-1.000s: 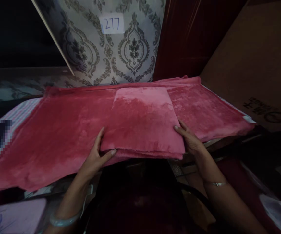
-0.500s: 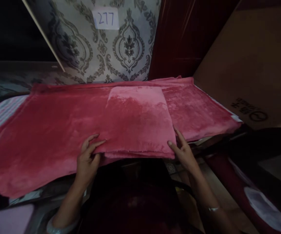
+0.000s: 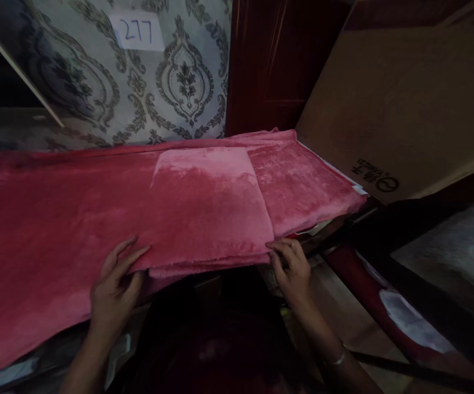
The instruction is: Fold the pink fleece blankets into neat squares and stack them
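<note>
A folded pink plush cloth (image 3: pixel 208 208) lies on a larger pink plush blanket (image 3: pixel 56 213) of the same colour. My right hand (image 3: pixel 292 268) has its thumb and fingertips closed on the folded cloth's front right corner. Near the front left corner, my left hand (image 3: pixel 116 284) rests on the fabric with fingers apart, its thumb by the front edge. Layers show along that front edge, slightly loose over one another.
A large cardboard box (image 3: pixel 397 104) stands at the right behind the blanket. Patterned wallpaper (image 3: pixel 138 109) with a paper marked 277 (image 3: pixel 138 31) and a dark red panel (image 3: pixel 270 65) are at the back. A dark red piece with a pale patch (image 3: pixel 409 317) is lower right.
The view has turned right, so everything sits further left. My right hand has slid from the folded cloth's right side to its front right corner. My left hand keeps nearly the same place.
</note>
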A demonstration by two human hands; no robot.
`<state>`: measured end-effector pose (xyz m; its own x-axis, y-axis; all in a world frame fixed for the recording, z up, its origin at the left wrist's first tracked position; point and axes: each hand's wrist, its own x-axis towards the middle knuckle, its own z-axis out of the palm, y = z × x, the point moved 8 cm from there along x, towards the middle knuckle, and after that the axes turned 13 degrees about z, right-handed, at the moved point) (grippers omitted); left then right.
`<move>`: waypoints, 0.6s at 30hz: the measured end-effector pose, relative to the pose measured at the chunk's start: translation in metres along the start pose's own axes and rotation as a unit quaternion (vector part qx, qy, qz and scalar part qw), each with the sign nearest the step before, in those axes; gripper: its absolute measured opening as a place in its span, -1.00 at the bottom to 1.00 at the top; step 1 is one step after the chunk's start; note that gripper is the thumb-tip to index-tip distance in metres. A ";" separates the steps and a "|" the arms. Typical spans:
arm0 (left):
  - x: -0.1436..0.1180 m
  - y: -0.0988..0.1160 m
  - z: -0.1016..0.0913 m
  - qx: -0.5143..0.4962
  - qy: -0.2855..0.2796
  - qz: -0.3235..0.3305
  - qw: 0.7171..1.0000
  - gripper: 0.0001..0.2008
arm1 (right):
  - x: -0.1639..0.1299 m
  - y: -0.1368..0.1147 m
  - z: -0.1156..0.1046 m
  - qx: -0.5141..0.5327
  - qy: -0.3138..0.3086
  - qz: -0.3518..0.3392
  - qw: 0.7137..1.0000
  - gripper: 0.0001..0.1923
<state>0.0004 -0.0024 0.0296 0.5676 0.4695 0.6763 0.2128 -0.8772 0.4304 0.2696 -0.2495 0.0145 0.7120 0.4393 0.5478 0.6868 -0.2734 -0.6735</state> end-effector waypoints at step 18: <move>-0.024 -0.062 -0.006 -0.249 0.041 -0.338 0.907 -0.44 | 0.012 0.044 0.003 0.117 0.010 0.112 0.987 -0.78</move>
<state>-0.0314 0.0418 -0.0093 0.3762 0.9067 0.1909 0.0934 -0.2421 0.9657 0.3083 -0.2539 -0.0098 0.8461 0.3731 0.3806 0.4616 -0.1561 -0.8732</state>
